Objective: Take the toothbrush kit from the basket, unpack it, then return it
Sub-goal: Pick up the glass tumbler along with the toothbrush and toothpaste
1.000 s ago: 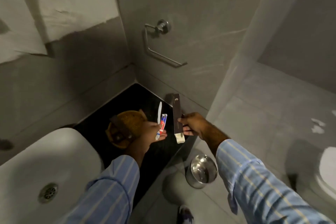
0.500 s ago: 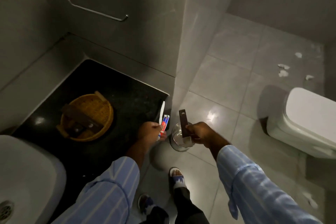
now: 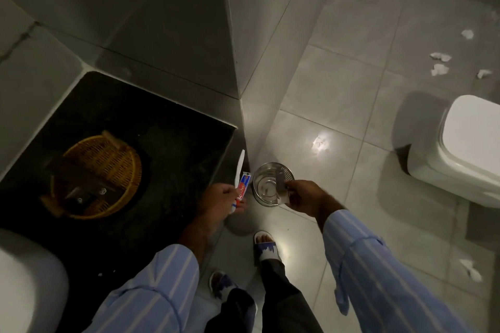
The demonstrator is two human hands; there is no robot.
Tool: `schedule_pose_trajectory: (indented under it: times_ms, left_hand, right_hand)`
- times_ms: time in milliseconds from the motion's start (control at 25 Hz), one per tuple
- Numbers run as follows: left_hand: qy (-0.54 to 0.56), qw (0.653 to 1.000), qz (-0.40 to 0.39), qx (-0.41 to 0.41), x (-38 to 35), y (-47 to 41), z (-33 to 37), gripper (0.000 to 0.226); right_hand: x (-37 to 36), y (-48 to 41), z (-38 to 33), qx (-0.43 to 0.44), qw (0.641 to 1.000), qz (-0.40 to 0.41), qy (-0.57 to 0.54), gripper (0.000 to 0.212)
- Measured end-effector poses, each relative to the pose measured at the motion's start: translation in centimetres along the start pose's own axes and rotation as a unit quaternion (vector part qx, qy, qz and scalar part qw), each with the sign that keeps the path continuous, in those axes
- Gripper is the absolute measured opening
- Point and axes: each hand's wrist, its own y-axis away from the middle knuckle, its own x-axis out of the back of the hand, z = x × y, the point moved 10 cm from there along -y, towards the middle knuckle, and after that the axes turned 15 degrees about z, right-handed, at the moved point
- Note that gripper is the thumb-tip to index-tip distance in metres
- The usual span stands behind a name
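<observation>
My left hand [image 3: 219, 201] grips a white toothbrush [image 3: 239, 164] and a small red, white and blue toothpaste tube [image 3: 242, 187] together, just past the counter's right edge. My right hand [image 3: 305, 196] holds the kit's dark box [image 3: 280, 180] tilted end-down over a round metal bin [image 3: 270, 184] on the floor. The wicker basket [image 3: 119, 159] sits on the black counter [image 3: 167, 127] to the left, with dark boxes lying inside it.
A white sink [image 3: 27, 286] is at the lower left. A grey tiled wall corner [image 3: 238, 67] rises behind the bin. A white toilet [image 3: 465, 149] stands at the right. Paper scraps [image 3: 439, 62] litter the grey floor tiles. My sandalled feet [image 3: 266, 246] stand below the bin.
The view swung down and right from the counter toward the floor. My right hand carried the box from beside the counter to over the metal bin and tipped it downward.
</observation>
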Motion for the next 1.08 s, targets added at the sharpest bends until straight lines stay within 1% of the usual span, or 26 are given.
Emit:
schedule_pose_trajectory:
  times_ms: [40, 80, 120, 160, 240, 280, 320, 400, 480, 520, 560, 600, 640, 680, 760, 880, 920, 1040, 1080]
  left_hand:
    - [-0.001, 1.0, 0.001, 0.0, 0.0, -0.2, 0.1, 0.022]
    - [-0.001, 1.0, 0.005, 0.002, 0.0, -0.3, 0.2, 0.024]
    - [-0.001, 1.0, 0.008, 0.003, 0.2, -0.5, 0.5, 0.025]
    - [-0.006, 1.0, 0.011, 0.003, 0.4, -0.6, 0.8, 0.027]
    - [-0.033, 0.999, 0.015, -0.006, 0.8, -0.6, 1.6, 0.028]
    - [-0.054, 0.998, 0.016, -0.014, 1.1, -0.5, 2.1, 0.028]
    - [-0.079, 0.996, 0.016, -0.029, 1.4, -0.2, 2.7, 0.028]
    - [-0.153, 0.985, 0.016, -0.083, 2.0, 0.5, 4.5, 0.028]
    - [-0.244, 0.958, 0.03, -0.148, 3.1, 1.5, 7.0, 0.028]
    - [-0.275, 0.945, 0.036, -0.172, 3.8, 2.1, 8.3, 0.028]
    - [-0.291, 0.937, 0.041, -0.189, 4.3, 2.5, 9.7, 0.027]
    - [-0.302, 0.931, 0.045, -0.201, 4.9, 3.1, 11.0, 0.026]
    - [-0.314, 0.924, 0.049, -0.212, 5.6, 3.6, 12.2, 0.024]
    - [-0.327, 0.916, 0.056, -0.224, 6.4, 4.2, 13.4, 0.024]
    - [-0.328, 0.909, 0.066, -0.25, 8.0, 5.3, 15.4, 0.022]
    - [-0.312, 0.908, 0.091, -0.265, 11.5, 6.6, 17.3, 0.023]
    - [-0.293, 0.913, 0.105, -0.265, 12.9, 6.8, 17.7, 0.027]
    - [-0.201, 0.93, 0.173, -0.253, 18.3, 7.6, 18.3, 0.052]
    - [-0.179, 0.932, 0.194, -0.249, 20.2, 8.0, 18.3, 0.053]
  right_hand:
    - [-0.2, -0.1, 0.1, -0.025, 0.999, -0.013, -0.028, 0.013]
    - [-0.2, -0.2, -0.1, -0.035, 0.999, -0.023, -0.03, 0.017]
    - [0.0, -0.3, -0.3, -0.028, 0.999, -0.023, 0.004, 0.021]
    - [0.1, 0.0, -0.9, -0.006, 0.998, -0.022, 0.06, 0.023]
    - [-0.1, 1.2, -3.5, 0.083, 0.984, -0.007, 0.16, 0.016]
    - [-0.5, 2.3, -5.6, 0.149, 0.972, 0.003, 0.182, 0.011]
    - [-1.2, 3.9, -8.2, 0.238, 0.951, 0.013, 0.195, 0.013]
    - [-3.4, 8.5, -13.1, 0.423, 0.88, -0.003, 0.216, 0.025]
    - [-6.1, 13.8, -15.8, 0.544, 0.798, -0.061, 0.254, 0.023]
    - [-7.5, 16.2, -16.5, 0.591, 0.746, -0.085, 0.295, 0.022]
    - [-8.9, 18.2, -16.8, 0.631, 0.686, -0.104, 0.348, 0.022]
    - [-10.3, 20.0, -16.7, 0.663, 0.619, -0.121, 0.403, 0.024]
    - [-11.4, 21.1, -16.3, 0.676, 0.566, -0.133, 0.453, 0.027]
    - [-12.3, 22.0, -15.9, 0.669, 0.536, -0.137, 0.495, 0.028]
    - [-13.5, 23.1, -15.8, 0.649, 0.518, -0.133, 0.541, 0.028]
    - [-14.9, 26.2, -16.9, 0.66, 0.513, -0.137, 0.532, 0.026]
    - [-15.4, 27.3, -17.4, 0.668, 0.515, -0.143, 0.517, 0.026]
    - [-17.6, 29.8, -17.9, 0.674, 0.522, -0.159, 0.498, 0.023]
    - [-18.6, 30.5, -17.9, 0.675, 0.519, -0.159, 0.499, 0.022]
